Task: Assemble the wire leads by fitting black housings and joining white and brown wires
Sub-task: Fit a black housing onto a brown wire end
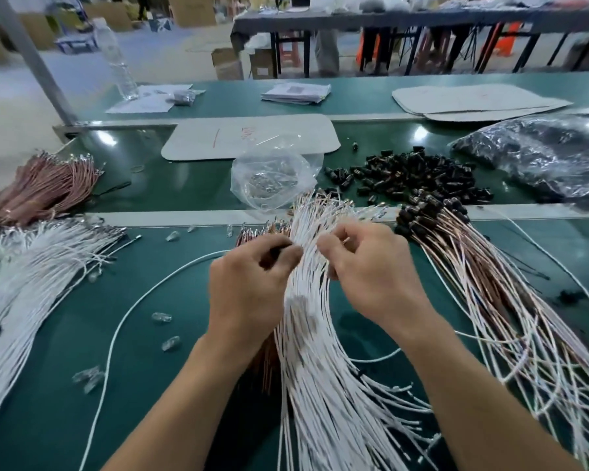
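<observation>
A thick bundle of white wires (315, 334) fans across the green table in front of me, with brown wires (267, 360) showing under its left side. My left hand (249, 290) hovers over the bundle's left edge, fingers curled round a small black housing (279, 251). My right hand (371, 273) sits just right of it, its fingertips pinching a wire end near the top of the bundle. A heap of loose black housings (412, 178) lies behind the hands. Finished white-and-brown leads with black housings (483, 277) spread out to the right.
More white wires (31, 277) and a bunch of brown wires (45, 185) lie at the left. A clear plastic bag (272, 178) of small metal parts stands behind the bundle. A dark bag (541, 154) sits at the far right. Small clear caps (162, 317) are scattered about.
</observation>
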The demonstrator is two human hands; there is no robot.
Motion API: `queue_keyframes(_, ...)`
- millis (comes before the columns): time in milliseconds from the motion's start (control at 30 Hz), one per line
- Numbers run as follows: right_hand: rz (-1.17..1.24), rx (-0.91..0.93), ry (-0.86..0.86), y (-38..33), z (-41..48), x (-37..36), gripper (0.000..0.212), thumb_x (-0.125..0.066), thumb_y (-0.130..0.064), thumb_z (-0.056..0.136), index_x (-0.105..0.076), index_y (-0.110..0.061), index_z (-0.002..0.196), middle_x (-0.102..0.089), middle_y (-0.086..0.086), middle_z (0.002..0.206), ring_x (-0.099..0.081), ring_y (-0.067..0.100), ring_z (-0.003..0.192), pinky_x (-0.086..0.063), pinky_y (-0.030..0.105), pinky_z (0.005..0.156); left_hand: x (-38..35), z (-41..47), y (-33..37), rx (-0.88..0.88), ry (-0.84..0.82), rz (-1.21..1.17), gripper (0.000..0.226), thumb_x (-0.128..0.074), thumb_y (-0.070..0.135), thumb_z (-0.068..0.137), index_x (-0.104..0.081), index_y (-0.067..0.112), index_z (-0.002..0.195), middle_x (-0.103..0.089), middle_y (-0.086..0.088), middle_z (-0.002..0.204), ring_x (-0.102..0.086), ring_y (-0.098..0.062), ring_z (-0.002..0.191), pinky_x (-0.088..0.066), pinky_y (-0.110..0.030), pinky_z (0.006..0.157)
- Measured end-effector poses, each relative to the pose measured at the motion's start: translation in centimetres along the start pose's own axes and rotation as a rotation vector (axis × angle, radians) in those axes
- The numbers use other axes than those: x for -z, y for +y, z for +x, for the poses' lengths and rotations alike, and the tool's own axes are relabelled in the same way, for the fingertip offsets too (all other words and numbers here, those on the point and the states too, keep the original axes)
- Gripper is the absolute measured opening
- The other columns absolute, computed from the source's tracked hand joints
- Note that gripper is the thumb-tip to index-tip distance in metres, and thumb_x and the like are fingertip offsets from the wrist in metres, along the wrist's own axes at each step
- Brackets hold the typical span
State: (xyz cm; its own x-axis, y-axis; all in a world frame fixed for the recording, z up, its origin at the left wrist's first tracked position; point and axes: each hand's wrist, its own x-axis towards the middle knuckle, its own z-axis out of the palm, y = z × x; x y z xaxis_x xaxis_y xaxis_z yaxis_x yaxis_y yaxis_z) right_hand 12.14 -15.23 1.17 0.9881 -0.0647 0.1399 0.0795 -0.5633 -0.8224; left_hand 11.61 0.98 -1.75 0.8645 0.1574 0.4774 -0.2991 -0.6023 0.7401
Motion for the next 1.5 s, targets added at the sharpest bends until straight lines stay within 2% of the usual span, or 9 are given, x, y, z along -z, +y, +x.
queue_keyframes(133,-0.635,0.031,-0.244,-0.8,-2.2,-1.5,0.059,-0.048,-0.078,0.089,-0.054,-0.022,0.073,-0.055,-0.004,0.065,-0.054,0.022,0.065,-0.037,0.036,0.057,0.7,0.5,-1.5,0.125,0.075,-0.025,0.014,-0.075,0.053,0.083,-0.069,0.051,0.095,-0.07,0.023,0.073,-0.065,-0.004,0.069,-0.051,-0.022,0.065)
queue_keyframes(200,-0.74,0.021,-0.315,-0.9,-2.6,-2.3,0.05,-0.048,-0.075,0.09,-0.049,-0.025,0.08,-0.051,-0.003,0.074,-0.052,0.027,0.073,-0.037,0.039,0.064,0.3,0.6,-1.8,0.165,0.01,-0.108,0.01,-0.083,0.037,0.084,-0.076,0.044,0.088,-0.072,0.022,0.074,-0.067,0.0,0.068,-0.051,-0.016,0.065)
queue_keyframes(433,-0.346,-0.09,-0.28,0.8,-1.3,-1.6,0.03,-0.062,-0.032,0.094,-0.067,-0.013,0.072,-0.067,-0.001,0.065,-0.064,0.018,0.065,-0.053,0.032,0.062,-1.0,0.6,-1.2,0.148,-0.04,-0.127,0.014,-0.068,0.029,0.097,-0.059,0.039,0.092,-0.075,0.02,0.078,-0.071,0.001,0.075,-0.056,-0.026,0.074)
queue_keyframes(533,0.082,-0.197,-0.234,1.5,-0.8,-1.0,0.037,-0.065,-0.02,0.097,-0.062,-0.004,0.063,-0.06,0.001,0.05,-0.052,0.01,0.043,-0.044,0.023,0.048,-1.0,0.2,-0.8,0.156,-0.099,-0.089,0.01,-0.062,0.035,0.096,-0.056,0.04,0.091,-0.074,0.017,0.078,-0.069,-0.001,0.074,-0.054,-0.031,0.076)
queue_keyframes(700,0.827,-0.096,-0.004,1.3,-0.3,1.8,0.022,-0.06,-0.012,0.101,-0.067,-0.013,0.08,-0.065,0.003,0.062,-0.047,0.011,0.048,-0.039,0.019,0.045,-0.8,-0.6,0.4,0.096,-0.238,-0.068,0.013,-0.057,0.048,0.09,-0.06,0.036,0.094,-0.072,0.013,0.075,-0.069,-0.007,0.075,-0.055,-0.034,0.074)
queue_keyframes(833,1.057,0.032,0.136,1.3,0.1,2.9,0.016,-0.053,-0.003,0.103,-0.061,-0.012,0.092,-0.072,0.007,0.073,-0.056,0.013,0.052,-0.044,0.022,0.052,-1.1,-0.9,0.6,-0.006,-0.485,0.129,0.006,-0.066,0.042,0.096,-0.06,0.04,0.095,-0.066,0.019,0.082,-0.06,0.005,0.077,-0.046,-0.016,0.068)
queue_keyframes(1067,1.095,-0.052,0.317,2.0,0.3,3.0,0.021,-0.048,0.001,0.105,-0.056,-0.014,0.092,-0.073,0.006,0.073,-0.061,0.015,0.057,-0.05,0.024,0.059,-1.1,-0.6,1.1,0.201,-0.375,-0.446,0.007,-0.059,0.025,0.101,-0.065,0.029,0.098,-0.078,0.007,0.093,-0.072,-0.008,0.085,-0.055,-0.026,0.079)
queue_keyframes(1300,1.054,-0.127,0.401,2.6,0.9,2.6,0.021,-0.05,0.0,0.105,-0.055,-0.016,0.091,-0.074,0.008,0.079,-0.064,0.016,0.058,-0.047,0.023,0.052,-1.7,-0.9,1.4,0.169,-0.555,-0.438,0.017,-0.062,0.011,0.101,-0.064,0.026,0.094,-0.074,0.004,0.074,-0.062,-0.007,0.059,-0.052,-0.019,0.062)
queue_keyframes(1500,0.739,-0.17,-0.085,2.5,0.0,0.5,0.018,-0.066,-0.009,0.098,-0.071,-0.017,0.082,-0.067,0.004,0.07,-0.058,0.017,0.059,-0.044,0.023,0.049,-2.0,-0.3,1.3,0.159,-0.425,-0.569,0.024,-0.063,0.003,0.098,-0.063,0.027,0.093,-0.068,0.006,0.066,-0.055,-0.005,0.056,-0.047,-0.018,0.057)
